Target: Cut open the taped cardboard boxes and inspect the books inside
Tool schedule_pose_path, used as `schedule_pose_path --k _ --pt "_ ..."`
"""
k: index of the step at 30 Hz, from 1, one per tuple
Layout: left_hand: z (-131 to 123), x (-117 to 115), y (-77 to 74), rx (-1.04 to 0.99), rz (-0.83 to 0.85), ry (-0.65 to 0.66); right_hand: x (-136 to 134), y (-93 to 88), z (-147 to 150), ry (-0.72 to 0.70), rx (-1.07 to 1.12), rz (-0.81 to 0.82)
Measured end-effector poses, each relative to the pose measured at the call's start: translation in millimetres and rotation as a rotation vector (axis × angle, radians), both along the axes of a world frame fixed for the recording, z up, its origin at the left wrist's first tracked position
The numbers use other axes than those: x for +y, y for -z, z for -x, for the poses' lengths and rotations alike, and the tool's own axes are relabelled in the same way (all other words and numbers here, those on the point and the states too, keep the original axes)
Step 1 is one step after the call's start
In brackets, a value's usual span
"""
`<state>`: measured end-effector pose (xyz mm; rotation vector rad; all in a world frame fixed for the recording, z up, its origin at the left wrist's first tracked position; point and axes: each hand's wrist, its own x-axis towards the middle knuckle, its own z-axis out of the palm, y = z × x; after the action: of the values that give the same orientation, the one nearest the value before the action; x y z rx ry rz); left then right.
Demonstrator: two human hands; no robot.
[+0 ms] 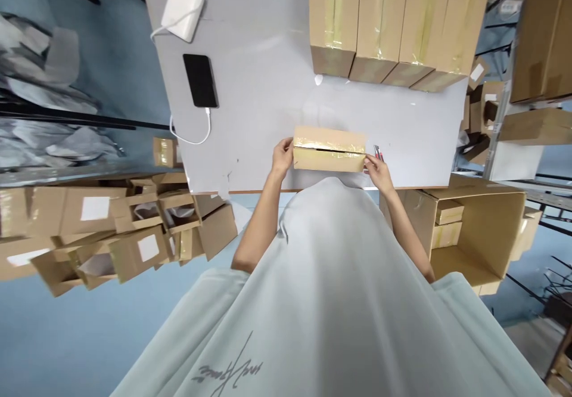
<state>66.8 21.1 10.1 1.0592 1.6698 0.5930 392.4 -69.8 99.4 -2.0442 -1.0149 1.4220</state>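
Note:
A small cardboard box (328, 161) lies on the grey table (259, 87) close to its front edge. Shiny yellowish tape runs along the top of the box, and a dark slit shows between its flaps. My left hand (282, 157) grips the left end, fingers bent around the corner. At the opposite end, my right hand (378, 171) pinches the right edge of the box near the slit. Just beyond the right hand lies a small red and grey tool (378, 152), partly hidden by the fingers; its kind is hard to make out.
Several taped cartons (378, 21) stand in a row at the back right. A black phone (200, 80) on a white cable and a white power bank (182, 9) lie at left. A large open carton (480, 230) sits right of me; several open boxes (138, 224) are on the left.

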Motion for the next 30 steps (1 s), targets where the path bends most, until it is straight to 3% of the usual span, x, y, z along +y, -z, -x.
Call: schedule_pose_path --k 2,4,7,10,13,20,26,30 --pt "5 2 -19.7 0.054 -0.049 -0.012 -1 -7.0 1 -0.027 -0.135 -0.066" --pt "7 -1 -46.2 0.129 -0.199 0.065 2 -15.2 3 -0.081 -0.288 -0.176" --pt "-4 -7 -83.4 0.197 -0.371 0.392 18 -26.2 6 -0.237 -0.439 -0.324" --pt "-25 -12 -102.5 0.271 -0.406 0.714 42 -33.3 10 -0.459 -0.518 -0.343" --pt "-38 -17 -107.5 0.356 -0.38 0.873 64 -36.3 12 -0.654 -0.536 -0.31" --pt "-32 -45 -119.6 0.344 -0.396 0.968 76 -28.7 11 -0.857 -0.504 -0.285" --pt "-29 -69 -121.9 0.344 -0.374 0.904 76 -31.6 14 -0.968 -0.532 -0.301" --pt "-28 -76 -120.6 0.342 -0.355 0.87 93 -35.5 8 -0.904 -0.498 -0.341"
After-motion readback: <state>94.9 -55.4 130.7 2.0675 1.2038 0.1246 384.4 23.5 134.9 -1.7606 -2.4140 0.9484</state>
